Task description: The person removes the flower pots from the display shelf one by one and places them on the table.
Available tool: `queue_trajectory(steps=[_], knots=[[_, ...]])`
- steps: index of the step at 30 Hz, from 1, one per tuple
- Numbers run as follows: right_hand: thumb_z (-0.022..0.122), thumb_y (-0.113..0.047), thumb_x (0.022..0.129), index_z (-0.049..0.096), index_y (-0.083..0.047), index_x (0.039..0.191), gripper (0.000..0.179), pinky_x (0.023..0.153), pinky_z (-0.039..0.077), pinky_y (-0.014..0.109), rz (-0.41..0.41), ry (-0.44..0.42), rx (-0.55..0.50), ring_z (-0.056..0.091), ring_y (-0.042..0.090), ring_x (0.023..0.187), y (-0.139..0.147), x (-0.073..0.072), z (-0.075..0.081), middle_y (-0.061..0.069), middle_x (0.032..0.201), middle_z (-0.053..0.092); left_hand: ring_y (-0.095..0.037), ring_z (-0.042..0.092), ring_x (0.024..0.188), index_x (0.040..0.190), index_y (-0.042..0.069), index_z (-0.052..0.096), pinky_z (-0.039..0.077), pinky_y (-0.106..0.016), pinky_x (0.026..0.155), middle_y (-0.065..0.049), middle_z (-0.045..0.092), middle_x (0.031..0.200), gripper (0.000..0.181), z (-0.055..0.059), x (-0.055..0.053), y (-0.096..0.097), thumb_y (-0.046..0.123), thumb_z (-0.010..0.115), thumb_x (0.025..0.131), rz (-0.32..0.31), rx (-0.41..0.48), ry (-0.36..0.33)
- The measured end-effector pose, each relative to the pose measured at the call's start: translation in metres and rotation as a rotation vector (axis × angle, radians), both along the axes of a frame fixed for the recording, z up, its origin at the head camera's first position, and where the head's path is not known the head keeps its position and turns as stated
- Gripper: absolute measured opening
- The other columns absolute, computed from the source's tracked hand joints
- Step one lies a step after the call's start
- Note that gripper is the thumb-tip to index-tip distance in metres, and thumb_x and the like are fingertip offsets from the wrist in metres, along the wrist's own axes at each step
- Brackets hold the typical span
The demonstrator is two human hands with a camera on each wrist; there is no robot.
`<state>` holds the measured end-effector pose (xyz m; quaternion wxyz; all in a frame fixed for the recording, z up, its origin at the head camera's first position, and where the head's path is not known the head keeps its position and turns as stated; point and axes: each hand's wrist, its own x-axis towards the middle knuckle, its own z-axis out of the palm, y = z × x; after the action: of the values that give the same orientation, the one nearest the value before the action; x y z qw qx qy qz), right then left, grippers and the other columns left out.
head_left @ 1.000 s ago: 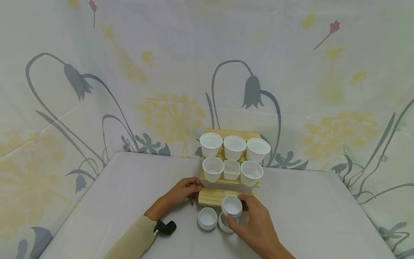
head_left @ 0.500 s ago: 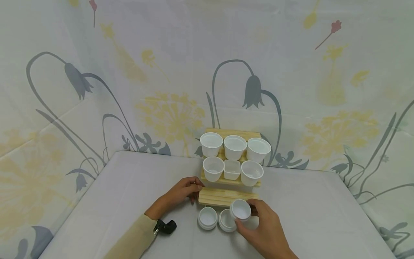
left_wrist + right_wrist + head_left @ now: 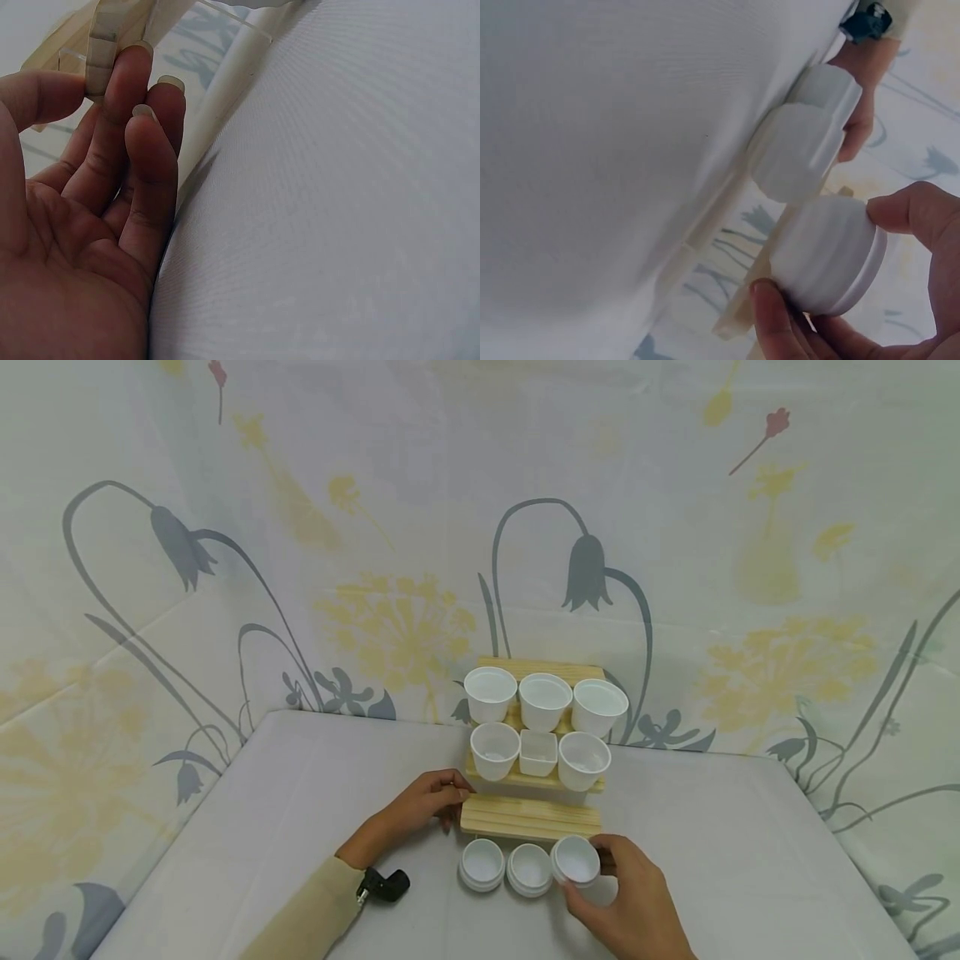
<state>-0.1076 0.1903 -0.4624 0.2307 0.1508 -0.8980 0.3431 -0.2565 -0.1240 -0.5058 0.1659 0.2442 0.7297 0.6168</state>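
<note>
My right hand [image 3: 633, 889] holds a small white round tub [image 3: 577, 861] by its sides. In the right wrist view, the thumb lies on one side of the ribbed white tub [image 3: 826, 255] and fingers on the other. Left of it, two similar tubs, one at the end [image 3: 482, 865] and one in the middle [image 3: 529, 870], stand in a row in front of the stand's lowest wooden step [image 3: 525, 817]. My left hand [image 3: 423, 806] is at that step's left end; the left wrist view shows thumb and fingers pinching the wooden board [image 3: 102, 49].
Higher on the stepped stand sit two rows of white cups: a middle row with a square cup [image 3: 537, 754] between round ones, and a back row of round cups [image 3: 545, 702]. A flower-patterned cloth [image 3: 405, 527] hangs behind the white-covered table [image 3: 750, 860].
My right hand has moved right and a little toward me with the tub, from over the middle tub to the right end of the row. My left hand stays at the board.
</note>
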Motion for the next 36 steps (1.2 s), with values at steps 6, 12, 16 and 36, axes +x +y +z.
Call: queue_trajectory(steps=[6,12,16,36], knots=[[0.099,-0.008,0.065,0.067,-0.006,0.111,0.056,0.074,0.062,0.026,-0.014,-0.021,-0.007,0.07,0.009,0.086,0.004,0.003,-0.003,-0.004,0.099,0.068,-0.016,0.06,0.071,0.115,-0.006,0.066,0.054,-0.028,0.061,-0.003,0.066,0.079,0.025,0.0,0.0,0.0,0.014,0.056,0.105,-0.007,0.006,0.011],[0.099,-0.009,0.065,0.067,-0.008,0.109,0.054,0.073,0.062,0.027,-0.036,-0.048,0.002,0.069,0.007,0.084,0.009,0.003,-0.006,-0.006,0.098,0.066,-0.016,0.061,0.071,0.115,-0.007,0.067,0.054,-0.027,0.062,-0.003,0.067,0.081,0.025,0.0,0.0,0.001,0.013,0.056,0.105,-0.006,0.005,0.005],[0.099,-0.01,0.065,0.067,-0.008,0.107,0.053,0.072,0.062,0.028,-0.039,-0.053,0.016,0.068,0.005,0.083,0.01,0.003,-0.006,-0.007,0.098,0.065,-0.016,0.061,0.072,0.116,-0.007,0.067,0.054,-0.027,0.061,-0.003,0.068,0.081,0.026,0.001,0.001,0.001,0.014,0.056,0.105,-0.007,0.009,0.011],[0.1,-0.011,0.068,0.067,-0.006,0.109,0.053,0.078,0.062,0.027,-0.028,-0.301,-0.011,0.072,0.013,0.088,0.012,-0.002,-0.007,-0.002,0.1,0.068,-0.015,0.061,0.072,0.116,-0.006,0.067,0.054,-0.027,0.062,-0.002,0.068,0.081,0.025,0.001,0.0,0.0,0.015,0.057,0.105,-0.009,0.01,-0.011]])
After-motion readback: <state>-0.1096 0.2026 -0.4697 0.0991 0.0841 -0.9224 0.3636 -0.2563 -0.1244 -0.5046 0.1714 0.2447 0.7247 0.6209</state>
